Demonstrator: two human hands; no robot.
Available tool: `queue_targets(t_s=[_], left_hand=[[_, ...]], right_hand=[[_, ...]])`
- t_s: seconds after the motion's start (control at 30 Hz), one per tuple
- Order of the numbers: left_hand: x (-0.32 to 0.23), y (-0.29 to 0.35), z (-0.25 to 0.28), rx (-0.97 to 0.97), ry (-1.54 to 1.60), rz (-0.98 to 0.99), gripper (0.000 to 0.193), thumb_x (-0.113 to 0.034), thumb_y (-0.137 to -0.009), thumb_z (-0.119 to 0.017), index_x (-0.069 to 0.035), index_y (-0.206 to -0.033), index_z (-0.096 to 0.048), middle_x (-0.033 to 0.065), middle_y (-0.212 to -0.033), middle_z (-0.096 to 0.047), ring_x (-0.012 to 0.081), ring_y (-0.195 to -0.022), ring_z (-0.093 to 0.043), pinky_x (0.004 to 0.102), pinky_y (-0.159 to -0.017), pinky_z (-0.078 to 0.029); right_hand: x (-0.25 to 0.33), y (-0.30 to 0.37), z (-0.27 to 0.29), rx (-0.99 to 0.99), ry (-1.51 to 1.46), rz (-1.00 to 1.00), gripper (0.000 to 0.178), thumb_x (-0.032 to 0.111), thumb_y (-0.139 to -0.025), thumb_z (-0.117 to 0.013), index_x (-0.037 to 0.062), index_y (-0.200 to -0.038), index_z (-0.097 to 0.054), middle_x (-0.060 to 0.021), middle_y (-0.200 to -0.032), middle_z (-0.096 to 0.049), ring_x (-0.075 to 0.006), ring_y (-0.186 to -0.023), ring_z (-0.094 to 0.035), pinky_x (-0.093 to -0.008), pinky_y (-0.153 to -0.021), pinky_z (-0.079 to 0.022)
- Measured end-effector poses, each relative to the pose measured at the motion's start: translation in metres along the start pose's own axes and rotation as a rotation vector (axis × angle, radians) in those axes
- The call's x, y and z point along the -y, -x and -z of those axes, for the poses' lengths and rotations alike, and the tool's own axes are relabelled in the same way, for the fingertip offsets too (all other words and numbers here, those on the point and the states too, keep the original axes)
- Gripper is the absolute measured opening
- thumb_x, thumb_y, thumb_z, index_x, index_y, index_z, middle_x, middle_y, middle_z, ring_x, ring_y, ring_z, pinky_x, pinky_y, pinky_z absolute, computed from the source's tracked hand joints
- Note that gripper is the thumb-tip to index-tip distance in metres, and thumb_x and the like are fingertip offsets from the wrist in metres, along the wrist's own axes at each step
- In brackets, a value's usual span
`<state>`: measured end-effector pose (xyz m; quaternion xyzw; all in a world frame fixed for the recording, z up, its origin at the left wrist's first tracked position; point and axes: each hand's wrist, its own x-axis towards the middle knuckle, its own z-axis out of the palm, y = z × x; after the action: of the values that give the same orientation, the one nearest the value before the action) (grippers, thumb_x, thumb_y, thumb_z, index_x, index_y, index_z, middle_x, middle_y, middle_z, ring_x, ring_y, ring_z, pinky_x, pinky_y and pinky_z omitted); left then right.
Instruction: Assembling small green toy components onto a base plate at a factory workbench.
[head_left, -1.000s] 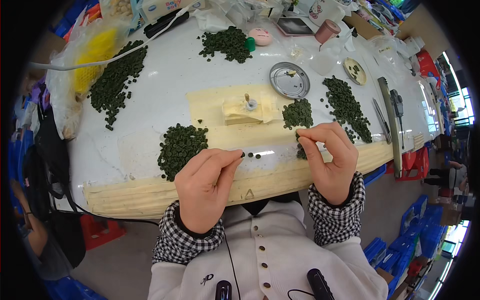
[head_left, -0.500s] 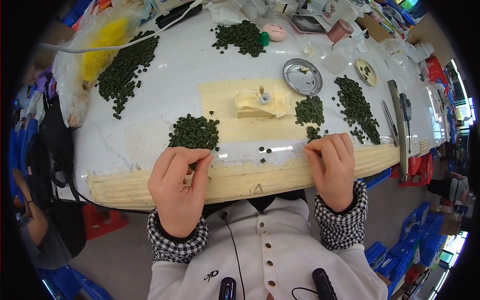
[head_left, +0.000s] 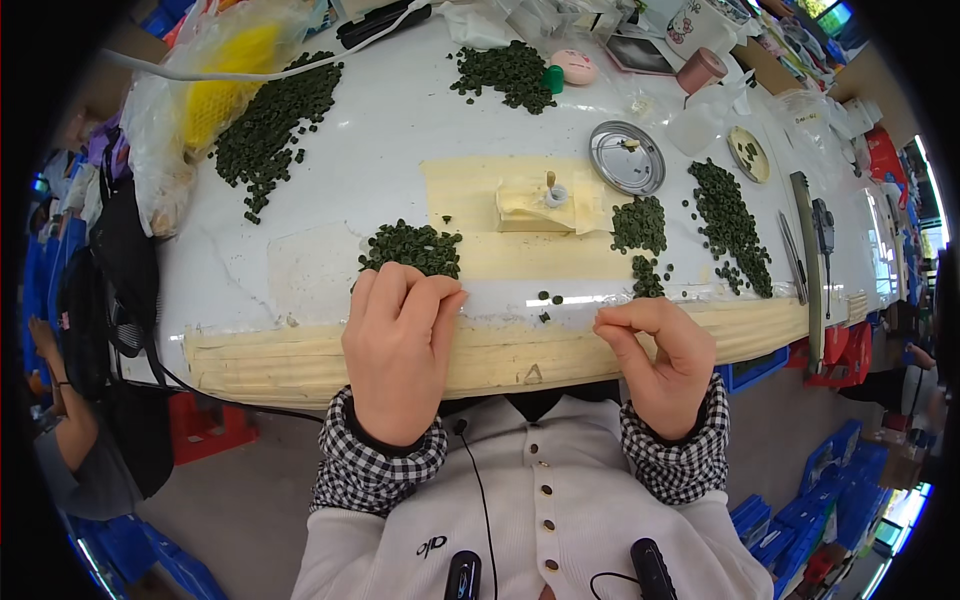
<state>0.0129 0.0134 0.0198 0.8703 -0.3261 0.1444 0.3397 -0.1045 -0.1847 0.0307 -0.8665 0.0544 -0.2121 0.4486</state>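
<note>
My left hand [head_left: 398, 335] is at the near edge of a pile of small dark green round parts [head_left: 412, 247], covering some of it. Its thumb and forefinger are pinched together; whatever lies between them is hidden. My right hand [head_left: 662, 352] is over the table's taped front edge, its thumb and fingertips also closed in a pinch, and what they hold is too small to make out. A few loose green parts [head_left: 557, 300] lie between the hands. Beyond them stands a tape-wrapped block [head_left: 520, 217] with a small white cup [head_left: 556, 195] on top.
Behind my right hand lie small clusters of green parts [head_left: 638, 225] and a larger pile [head_left: 728, 215]. A round metal lid [head_left: 640, 175] is near the block. Tweezers [head_left: 792, 255] and a screwdriver [head_left: 823, 230] lie at the right. More green parts [head_left: 280, 120] lie far left.
My hands have come closer together: the left shifted right along the pile's near edge, the right moved left, away from the small cluster. Both stay pinched. The view has shifted slightly.
</note>
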Motion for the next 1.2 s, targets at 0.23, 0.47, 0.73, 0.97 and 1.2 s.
queue_targets(t_s=[0.23, 0.47, 0.73, 0.97, 1.2], left_hand=[[-0.019, 0.01, 0.005, 0.021, 0.666, 0.248, 0.01, 0.006, -0.081, -0.07, 0.002, -0.088, -0.065, 0.0109, -0.088, -0.067, 0.0159, -0.074, -0.063, 0.0261, -0.064, -0.051], [-0.018, 0.014, -0.005, 0.203, 1.261, 0.349, 0.02, 0.009, -0.085, -0.064, 0.007, -0.105, -0.064, 0.0128, -0.1, -0.068, 0.0134, -0.089, -0.065, 0.0237, -0.08, -0.052], [-0.021, 0.013, -0.014, 0.175, 1.391, 0.427, 0.019, 0.008, -0.088, -0.061, 0.007, -0.107, -0.064, 0.0138, -0.102, -0.068, 0.0137, -0.091, -0.065, 0.0246, -0.081, -0.053], [-0.019, 0.013, -0.015, 0.186, 1.392, 0.466, 0.019, 0.007, -0.089, -0.061, 0.008, -0.107, -0.063, 0.0148, -0.101, -0.068, 0.0152, -0.092, -0.066, 0.0261, -0.083, -0.054], [-0.018, 0.014, -0.018, 0.19, 1.431, 0.41, 0.018, 0.008, -0.088, -0.06, 0.008, -0.106, -0.063, 0.0154, -0.101, -0.068, 0.0178, -0.093, -0.066, 0.028, -0.085, -0.054]], right_hand=[[-0.003, -0.001, -0.009, 0.136, -0.927, -0.408, 0.013, 0.001, -0.093, -0.058, -0.0037, -0.105, -0.06, -0.0156, -0.093, -0.069, -0.0195, -0.087, -0.07, -0.0307, -0.078, -0.058], [-0.011, -0.005, -0.018, 0.21, -1.221, -0.483, 0.015, 0.006, -0.095, -0.057, -0.0032, -0.106, -0.06, -0.0147, -0.094, -0.069, -0.02, -0.085, -0.07, -0.0301, -0.076, -0.058], [-0.004, -0.006, -0.022, 0.18, -1.172, -0.498, 0.016, 0.005, -0.095, -0.056, -0.0032, -0.108, -0.059, -0.015, -0.095, -0.069, -0.0205, -0.086, -0.07, -0.0305, -0.076, -0.058], [-0.007, -0.005, -0.022, 0.225, -1.159, -0.406, 0.015, 0.001, -0.094, -0.056, -0.0039, -0.108, -0.058, -0.015, -0.096, -0.068, -0.0201, -0.087, -0.069, -0.03, -0.079, -0.057], [-0.003, -0.008, -0.024, 0.196, -1.137, -0.384, 0.016, -0.003, -0.092, -0.057, -0.005, -0.108, -0.058, -0.0155, -0.099, -0.068, -0.0195, -0.092, -0.068, -0.0296, -0.081, -0.057]])
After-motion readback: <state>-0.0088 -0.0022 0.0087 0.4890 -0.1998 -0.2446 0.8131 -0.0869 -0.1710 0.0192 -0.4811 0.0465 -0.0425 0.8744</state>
